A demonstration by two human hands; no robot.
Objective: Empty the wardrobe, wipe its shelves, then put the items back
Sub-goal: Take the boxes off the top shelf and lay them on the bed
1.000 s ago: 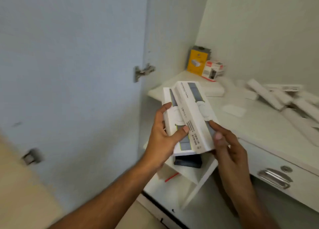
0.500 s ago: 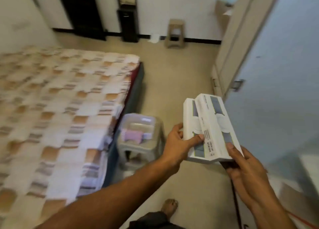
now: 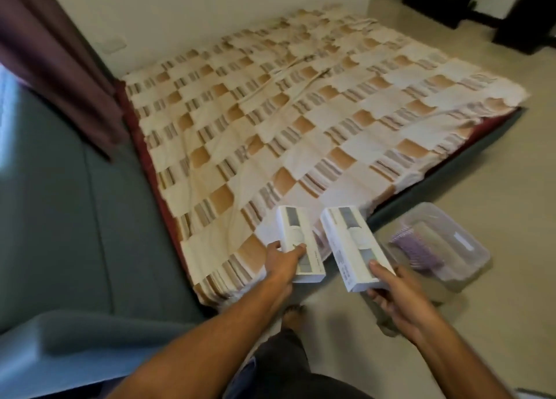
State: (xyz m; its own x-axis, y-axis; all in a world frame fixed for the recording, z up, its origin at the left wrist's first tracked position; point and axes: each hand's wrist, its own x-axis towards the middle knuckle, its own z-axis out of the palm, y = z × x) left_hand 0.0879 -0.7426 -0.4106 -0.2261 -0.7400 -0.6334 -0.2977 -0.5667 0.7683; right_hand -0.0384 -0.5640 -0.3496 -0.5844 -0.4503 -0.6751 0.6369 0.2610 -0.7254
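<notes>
Bedroom floor scene, beige tiles (image 3: 496, 172), wide-angle view looking down. Far left: dark maroon curtain (image 3: 57, 64) hanging against cream wall, grey-green padded surface (image 3: 60, 203) below it. Centre: low mattress with checkered cream, tan and striped bedsheet (image 3: 301, 121), red edge showing along its left side. Left hand (image 3: 282, 260) reaching forward over near corner of bedsheet, thumb on top and fingers curled under, gripping near end of left white box (image 3: 301, 245); box long and flat, grey panels and round print on its face, far end over the sheet, whether touching it cannot tell. Bare foot (image 3: 293, 314) on tiles just below, between the forearms, dark trouser leg at bottom edge. Right hand (image 3: 397, 293) held over the floor, thumb on top, fingers wrapped beneath, gripping near end of right white box (image 3: 355, 248); same print, tilted, apart from left box with narrow gap between. Right of it: clear plastic lidded container (image 3: 433, 242) on the floor just beside mattress corner, purple item blurred inside. Far top right: dark furniture (image 3: 469, 1) against the wall, blurred.
</notes>
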